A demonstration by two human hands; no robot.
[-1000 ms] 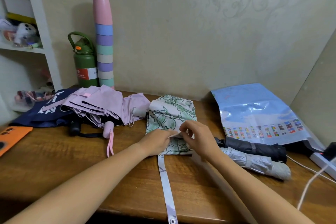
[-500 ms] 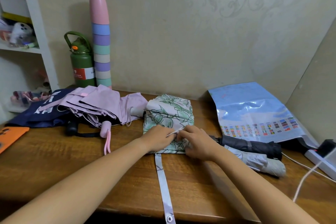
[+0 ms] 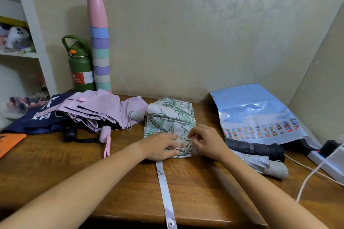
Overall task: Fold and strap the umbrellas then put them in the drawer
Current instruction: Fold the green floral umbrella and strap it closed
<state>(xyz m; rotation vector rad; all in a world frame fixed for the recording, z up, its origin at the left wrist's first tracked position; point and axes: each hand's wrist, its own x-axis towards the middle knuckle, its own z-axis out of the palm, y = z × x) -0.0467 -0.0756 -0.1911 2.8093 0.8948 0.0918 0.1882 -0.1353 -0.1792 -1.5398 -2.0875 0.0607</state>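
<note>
A white umbrella with green leaf print (image 3: pixel 170 117) lies at the middle of the wooden desk (image 3: pixel 55 173), its canopy loosely gathered. Its long strap (image 3: pixel 165 191) trails toward the front edge and ends in a metal snap. My left hand (image 3: pixel 161 145) lies flat on the near end of the canopy and presses the folds down. My right hand (image 3: pixel 204 140) pinches a fold of fabric at the canopy's right edge. A pink umbrella (image 3: pixel 96 111) lies unfolded to the left. A dark umbrella (image 3: pixel 256 148) and a grey one (image 3: pixel 260 163) lie rolled on the right.
A navy cloth (image 3: pixel 37 117) lies under the pink umbrella. At the back left stand a green bottle (image 3: pixel 81 65) and a tall stack of pastel cups (image 3: pixel 99 42). A blue plastic bag (image 3: pixel 256 115), a power strip (image 3: pixel 327 161) and white cables sit on the right.
Both hands moved from pinching a fold up near the canopy's middle down to its near end. The left hand now lies flat on the fabric.
</note>
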